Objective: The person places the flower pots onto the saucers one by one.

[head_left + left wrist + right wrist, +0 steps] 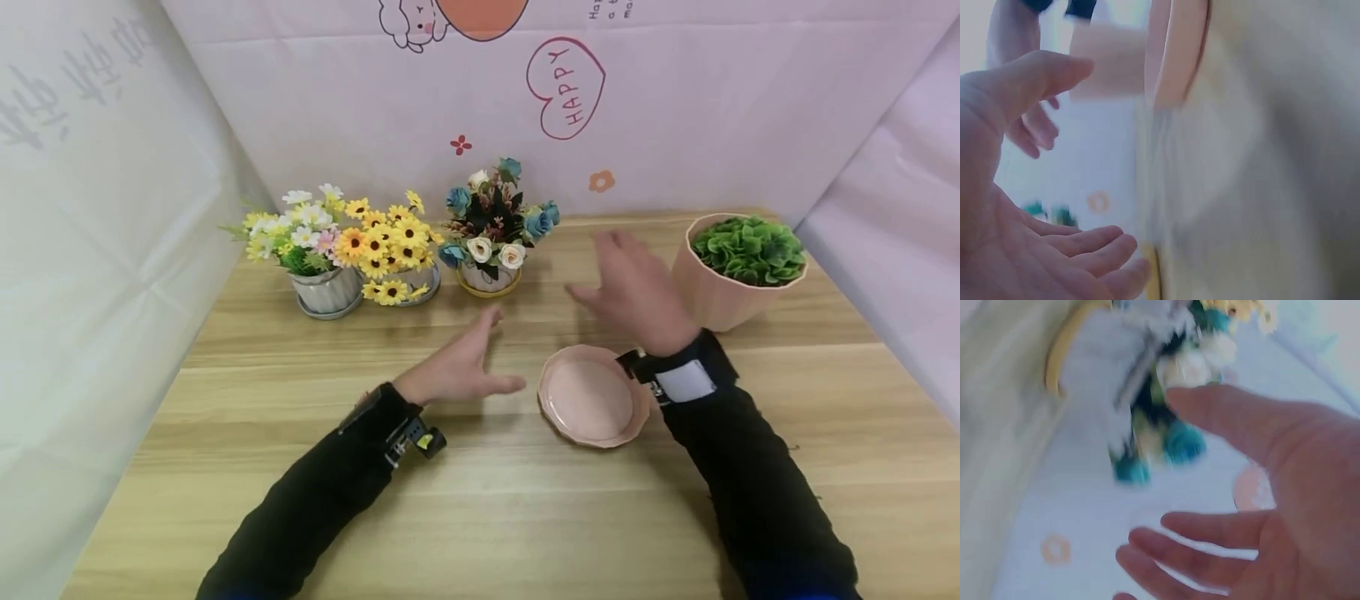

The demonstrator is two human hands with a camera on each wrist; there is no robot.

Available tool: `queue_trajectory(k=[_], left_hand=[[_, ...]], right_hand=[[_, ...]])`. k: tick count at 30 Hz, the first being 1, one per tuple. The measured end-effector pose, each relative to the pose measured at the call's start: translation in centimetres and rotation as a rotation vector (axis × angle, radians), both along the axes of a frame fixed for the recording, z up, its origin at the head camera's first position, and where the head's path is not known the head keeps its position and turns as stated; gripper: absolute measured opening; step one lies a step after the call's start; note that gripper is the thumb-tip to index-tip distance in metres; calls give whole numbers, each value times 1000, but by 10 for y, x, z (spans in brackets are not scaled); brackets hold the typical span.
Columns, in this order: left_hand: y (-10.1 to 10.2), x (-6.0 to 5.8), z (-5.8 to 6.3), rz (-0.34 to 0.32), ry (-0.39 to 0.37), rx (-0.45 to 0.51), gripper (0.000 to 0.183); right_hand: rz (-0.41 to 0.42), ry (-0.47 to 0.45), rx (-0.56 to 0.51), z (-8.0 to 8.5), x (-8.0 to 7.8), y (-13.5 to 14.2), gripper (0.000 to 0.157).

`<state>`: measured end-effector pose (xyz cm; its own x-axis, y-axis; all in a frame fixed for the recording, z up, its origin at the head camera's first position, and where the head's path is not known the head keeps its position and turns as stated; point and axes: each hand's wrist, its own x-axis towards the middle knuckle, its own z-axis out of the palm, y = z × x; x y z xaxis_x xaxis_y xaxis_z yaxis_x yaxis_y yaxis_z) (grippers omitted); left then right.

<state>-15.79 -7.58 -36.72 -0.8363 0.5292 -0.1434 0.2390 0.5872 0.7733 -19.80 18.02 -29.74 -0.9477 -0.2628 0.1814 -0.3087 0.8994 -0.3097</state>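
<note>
My left hand (pixel 461 367) is held over the table, thumb spread from the fingers, with nothing in it. Just right of it lies a round pink saucer (pixel 588 400) with a scalloped rim. My right hand (pixel 637 287), blurred, hovers beyond the saucer with its fingers apart and holds nothing. Left of that hand stands a pot of blue and white roses (pixel 495 221) on a yellow saucer; the roses (pixel 1182 440) also show ahead of the thumb in the right wrist view. A large pink pot (pixel 720 292) with green leaves (pixel 750 250) stands right of my right hand.
Along the back left stand a pot of yellow sunflowers (pixel 393 246) and a grey-white pot (pixel 328 292) of mixed daisies. The wooden table (pixel 480 517) meets a white printed cloth (pixel 337 108) behind, with more white cloth at both sides.
</note>
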Motion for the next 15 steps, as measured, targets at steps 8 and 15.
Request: queue_trajectory(k=[8, 15], left_hand=[[30, 22, -17, -79, -6, 39, 126], [50, 24, -27, -153, 5, 60, 135]], right_hand=[[-350, 112, -55, 20, 5, 53, 57], [-430, 17, -1, 1, -2, 73, 37]])
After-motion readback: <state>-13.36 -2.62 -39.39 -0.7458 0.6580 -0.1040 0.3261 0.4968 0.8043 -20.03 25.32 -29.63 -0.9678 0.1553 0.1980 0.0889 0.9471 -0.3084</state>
